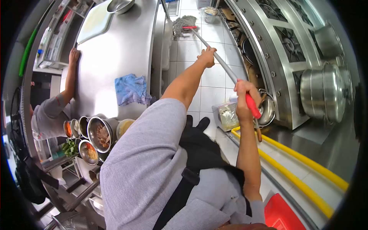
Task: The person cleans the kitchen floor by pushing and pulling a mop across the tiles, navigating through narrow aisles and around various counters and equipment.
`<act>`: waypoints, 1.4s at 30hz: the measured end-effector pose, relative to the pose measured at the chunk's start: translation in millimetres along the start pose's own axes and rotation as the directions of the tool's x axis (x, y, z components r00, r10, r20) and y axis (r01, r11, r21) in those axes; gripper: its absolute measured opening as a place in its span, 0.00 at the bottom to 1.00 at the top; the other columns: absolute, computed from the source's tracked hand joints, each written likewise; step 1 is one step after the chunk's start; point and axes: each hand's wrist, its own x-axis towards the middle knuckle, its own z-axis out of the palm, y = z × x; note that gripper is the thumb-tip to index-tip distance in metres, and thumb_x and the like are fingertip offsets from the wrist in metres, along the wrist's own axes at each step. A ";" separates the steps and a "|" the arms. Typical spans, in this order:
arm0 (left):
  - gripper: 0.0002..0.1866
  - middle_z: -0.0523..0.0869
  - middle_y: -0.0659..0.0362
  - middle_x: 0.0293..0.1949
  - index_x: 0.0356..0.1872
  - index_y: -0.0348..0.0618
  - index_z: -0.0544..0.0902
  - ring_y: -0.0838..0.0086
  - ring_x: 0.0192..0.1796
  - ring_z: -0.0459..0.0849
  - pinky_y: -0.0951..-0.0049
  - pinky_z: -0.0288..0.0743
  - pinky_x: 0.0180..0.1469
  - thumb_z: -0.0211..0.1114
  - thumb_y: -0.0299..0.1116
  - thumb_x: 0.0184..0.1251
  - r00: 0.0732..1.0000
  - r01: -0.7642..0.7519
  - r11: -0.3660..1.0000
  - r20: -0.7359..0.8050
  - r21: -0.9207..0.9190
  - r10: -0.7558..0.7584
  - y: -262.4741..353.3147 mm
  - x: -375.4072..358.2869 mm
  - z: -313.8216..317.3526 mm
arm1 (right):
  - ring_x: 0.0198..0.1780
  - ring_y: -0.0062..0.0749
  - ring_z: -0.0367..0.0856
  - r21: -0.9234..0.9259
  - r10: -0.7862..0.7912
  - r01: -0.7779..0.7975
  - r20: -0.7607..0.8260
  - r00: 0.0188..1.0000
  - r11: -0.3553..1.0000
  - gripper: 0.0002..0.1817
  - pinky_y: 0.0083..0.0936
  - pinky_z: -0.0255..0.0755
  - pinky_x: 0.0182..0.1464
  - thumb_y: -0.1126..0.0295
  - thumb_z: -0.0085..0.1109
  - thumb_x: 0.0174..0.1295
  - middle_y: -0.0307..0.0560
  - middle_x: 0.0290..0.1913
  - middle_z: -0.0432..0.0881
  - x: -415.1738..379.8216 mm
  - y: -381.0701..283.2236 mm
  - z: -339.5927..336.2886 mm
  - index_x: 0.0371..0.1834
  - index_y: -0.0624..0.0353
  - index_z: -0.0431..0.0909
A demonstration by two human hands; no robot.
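Observation:
A mop (pixel 229 71) with a grey pole slants across the aisle. Its grey string head (pixel 184 27) lies on the white tiled floor, joined by a red clamp. My left hand (pixel 207 57) is closed around the upper-middle of the pole in this view, with the arm stretched forward. Nearer to my body, my right hand (pixel 247 97) wraps the pole by its red end grip (pixel 253 106). Just beside the right hand are a clear plastic container (pixel 229 116) and a metal pan (pixel 269 109) on a low level.
A steel table (pixel 111 50) on the left bears a blue cloth (pixel 132 89), a white cutting board (pixel 94 23) and food bowls (pixel 100 134). Another person's hand (pixel 74 55) touches its far edge. Stoves (pixel 285 42) with large pots (pixel 322 92) line the right, near yellow pipes (pixel 291 176).

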 end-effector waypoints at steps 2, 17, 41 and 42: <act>0.41 0.62 0.48 0.74 0.64 0.55 0.70 0.44 0.72 0.64 0.52 0.67 0.70 0.80 0.30 0.46 0.992 -0.105 0.993 0.064 -0.055 0.108 4.0 5.7 -7.2 | 0.32 0.23 0.78 0.017 -0.003 0.003 -0.020 1.000 1.000 0.08 0.23 0.73 0.38 0.75 0.60 0.67 0.42 0.29 0.82 3.5 -14.7 -18.5 0.29 0.63 0.79; 0.18 0.78 0.46 0.18 0.17 0.39 0.79 0.49 0.23 0.76 0.58 0.71 0.28 0.66 0.38 0.64 0.617 -0.640 0.526 0.033 -0.559 0.786 137.7 -50.8 15.6 | 0.21 0.17 0.66 0.293 -0.345 0.337 -0.027 0.938 0.895 0.26 0.20 0.67 0.21 0.43 0.46 0.72 0.31 0.20 0.68 64.3 -213.0 -175.8 0.22 0.48 0.67; 0.11 0.83 0.49 0.23 0.24 0.42 0.83 0.52 0.31 0.84 0.55 0.76 0.37 0.67 0.40 0.54 -0.130 -0.532 0.139 0.242 -0.836 0.962 185.1 -29.6 -10.1 | 0.11 0.17 0.60 -0.160 -0.181 0.175 -0.023 0.983 0.971 0.20 0.21 0.64 0.15 0.60 0.41 0.75 0.31 0.15 0.67 178.9 -316.6 -165.9 0.21 0.50 0.65; 0.11 0.83 0.49 0.23 0.24 0.42 0.83 0.52 0.31 0.84 0.56 0.77 0.38 0.66 0.39 0.55 -0.136 -0.544 0.197 0.318 -0.815 0.938 185.6 -29.2 -21.7 | 0.10 0.16 0.60 -0.132 -0.242 0.228 -0.101 0.965 0.965 0.19 0.21 0.63 0.14 0.62 0.41 0.75 0.31 0.15 0.67 183.3 -307.2 -136.8 0.21 0.51 0.65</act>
